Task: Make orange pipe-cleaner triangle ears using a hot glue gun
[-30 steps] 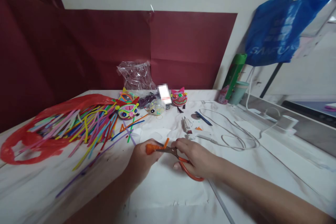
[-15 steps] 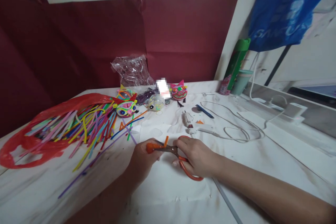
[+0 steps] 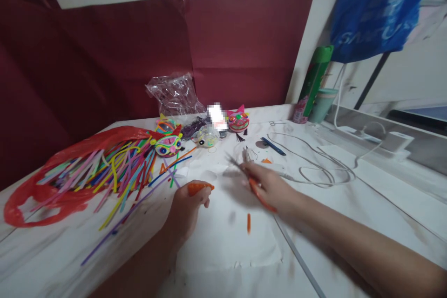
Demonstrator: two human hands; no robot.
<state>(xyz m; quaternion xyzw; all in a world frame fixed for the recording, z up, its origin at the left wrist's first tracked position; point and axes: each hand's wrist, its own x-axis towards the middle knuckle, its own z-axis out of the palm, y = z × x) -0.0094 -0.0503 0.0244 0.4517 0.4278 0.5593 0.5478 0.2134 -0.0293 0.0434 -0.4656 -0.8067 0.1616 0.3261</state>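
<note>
My left hand is closed around an orange pipe cleaner, bunched up, with a short end pointing right. My right hand grips scissors by their orange handles; the blades point up and left, smeared by motion, over the area by the glue gun. On the white sheet below the scissors lies a short orange piece of pipe cleaner, apart from both hands.
A red plastic bag of colourful pipe cleaners spreads at left. Decorated animal heads and a clear bag stand at the back. A blue cutter, a looping cable, a spray can and a cup sit right.
The scissors have left the orange pipe cleaner, moving up and right with my right hand. A short orange piece now lies on the sheet. My left hand has stayed nearly in place.
</note>
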